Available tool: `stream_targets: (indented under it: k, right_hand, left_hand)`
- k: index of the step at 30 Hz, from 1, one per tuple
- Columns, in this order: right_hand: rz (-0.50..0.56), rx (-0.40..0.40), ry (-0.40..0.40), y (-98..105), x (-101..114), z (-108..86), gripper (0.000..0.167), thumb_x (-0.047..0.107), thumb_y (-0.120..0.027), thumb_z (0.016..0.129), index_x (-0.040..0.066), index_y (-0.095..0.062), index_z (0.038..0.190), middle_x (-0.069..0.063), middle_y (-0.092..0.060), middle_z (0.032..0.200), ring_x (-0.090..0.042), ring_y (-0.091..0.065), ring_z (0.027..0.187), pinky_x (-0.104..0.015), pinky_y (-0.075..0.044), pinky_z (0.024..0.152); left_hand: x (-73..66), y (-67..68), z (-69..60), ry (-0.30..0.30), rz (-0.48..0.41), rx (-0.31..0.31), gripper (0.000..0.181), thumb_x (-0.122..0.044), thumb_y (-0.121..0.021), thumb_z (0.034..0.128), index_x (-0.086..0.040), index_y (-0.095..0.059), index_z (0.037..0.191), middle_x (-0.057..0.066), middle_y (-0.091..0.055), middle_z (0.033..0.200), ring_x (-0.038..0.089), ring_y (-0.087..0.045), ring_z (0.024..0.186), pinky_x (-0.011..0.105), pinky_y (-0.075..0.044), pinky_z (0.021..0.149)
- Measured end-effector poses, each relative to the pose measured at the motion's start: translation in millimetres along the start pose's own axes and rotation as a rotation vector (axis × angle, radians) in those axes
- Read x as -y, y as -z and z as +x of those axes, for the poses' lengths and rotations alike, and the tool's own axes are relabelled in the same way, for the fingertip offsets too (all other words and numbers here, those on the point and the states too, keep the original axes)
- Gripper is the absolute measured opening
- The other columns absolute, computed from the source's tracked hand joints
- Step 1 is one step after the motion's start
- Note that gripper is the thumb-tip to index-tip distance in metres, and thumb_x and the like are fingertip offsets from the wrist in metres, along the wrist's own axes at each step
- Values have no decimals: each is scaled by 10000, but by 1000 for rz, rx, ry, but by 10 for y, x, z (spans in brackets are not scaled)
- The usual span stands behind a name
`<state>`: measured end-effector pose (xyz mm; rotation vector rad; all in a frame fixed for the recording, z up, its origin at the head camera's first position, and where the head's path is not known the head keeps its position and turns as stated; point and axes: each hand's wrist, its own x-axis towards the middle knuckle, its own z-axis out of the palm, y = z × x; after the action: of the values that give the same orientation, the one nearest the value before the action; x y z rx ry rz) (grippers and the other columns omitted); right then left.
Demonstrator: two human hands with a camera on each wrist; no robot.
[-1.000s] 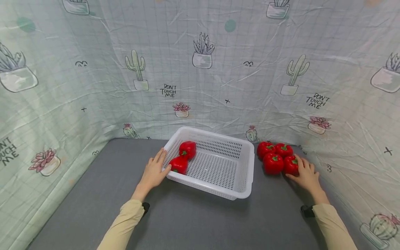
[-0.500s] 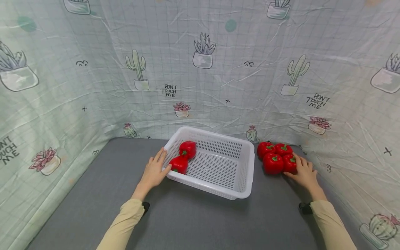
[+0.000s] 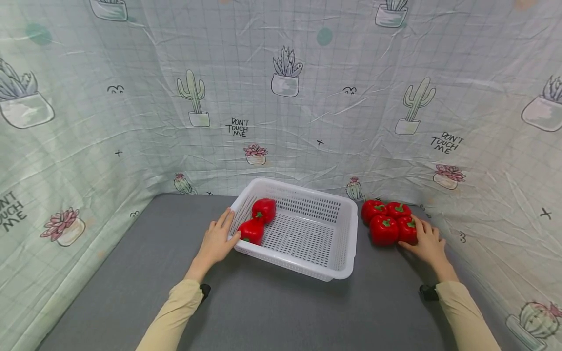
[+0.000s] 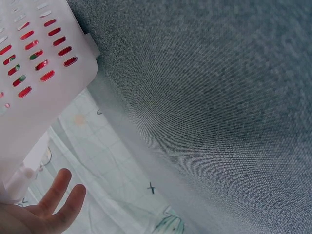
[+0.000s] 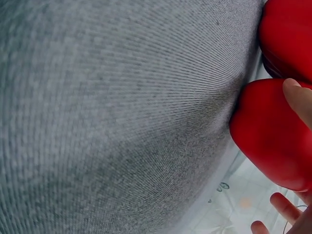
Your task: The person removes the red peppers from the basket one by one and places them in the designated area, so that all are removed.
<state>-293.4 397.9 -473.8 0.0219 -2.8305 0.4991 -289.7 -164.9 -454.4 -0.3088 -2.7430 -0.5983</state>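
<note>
1. Evidently, the right hand [image 3: 429, 246] held a red pepper [image 3: 405, 235], its grip fairly wide: thumb on the near side, forefinger reaching round the far side, two other fingers splayed off below in the wrist view.
2. That arm slanted in from the near right, palm turned leftward and down, with a beige sleeve [image 3: 465, 314] behind a black wristband [image 3: 429, 292].
3. The gripped pepper stood on the table [image 3: 281, 317], green stem upward, its stem-to-base axis roughly upright; it was squat, so no clear long axis showed across it.
4. Its skin looked glossy, deep red and smoothly lobed.
5. Just left of the grip stood a second pepper [image 3: 384, 231], with a third pepper [image 3: 398, 209] behind the gripped one and a fourth pepper [image 3: 373, 210] beyond to the left, all stem up.
6. Farther left of the grip sat a white slotted basket [image 3: 285, 262], its long axis running left to right, right end angled nearer.
7. Two peppers [image 3: 264, 210] lay inside its left end.
8. At that end, the left hand [image 3: 214, 242] rested on the rim, fingers fairly straight, thumb spread apart.
</note>
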Motion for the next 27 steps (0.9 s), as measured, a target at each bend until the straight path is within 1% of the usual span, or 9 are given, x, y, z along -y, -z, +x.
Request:
stream_targets:
  k: [5,10,17,22,27]
  right_hand:
    - [-7,-4,-4,30,10,-13,939,323,-710,707,103,-138,1418,-329,-263,1280,-535,-232,1098,-732,-191,712]
    - [-22,-33,13,89,30,-47,931,338,-711,703,116,-155,1416,-321,-279,1279,-528,-246,1085,-731,-190,704]
    - [-49,-101,66,174,95,-100,878,383,-684,728,96,-203,1403,-300,-316,1274,-506,-286,1055,-643,-227,709]
    - [-69,-143,111,262,239,-119,835,344,-679,741,102,-225,1400,-275,-351,1277,-495,-311,1078,-647,-246,735]
    - [-79,-172,178,342,470,-115,805,293,-682,741,91,-246,1387,-262,-369,1270,-475,-331,1075,-618,-265,747]
  left_hand:
    - [-7,7,-2,-3,2,-5,652,-343,-533,832,-63,-322,1381,148,-294,1442,331,-452,971,480,-452,775]
    - [-12,11,-4,-5,1,-5,644,-344,-525,836,-61,-325,1379,146,-293,1443,338,-451,971,486,-447,780]
    - [-7,4,-11,-7,5,-5,643,-343,-525,838,-62,-323,1380,143,-291,1445,327,-450,963,467,-447,768]
    - [0,3,-10,-9,-1,-5,646,-339,-531,836,-62,-322,1381,141,-286,1447,323,-449,965,462,-443,777]
    - [2,2,-7,-11,-9,-4,646,-338,-532,834,-64,-323,1381,139,-284,1448,323,-446,967,465,-440,777]
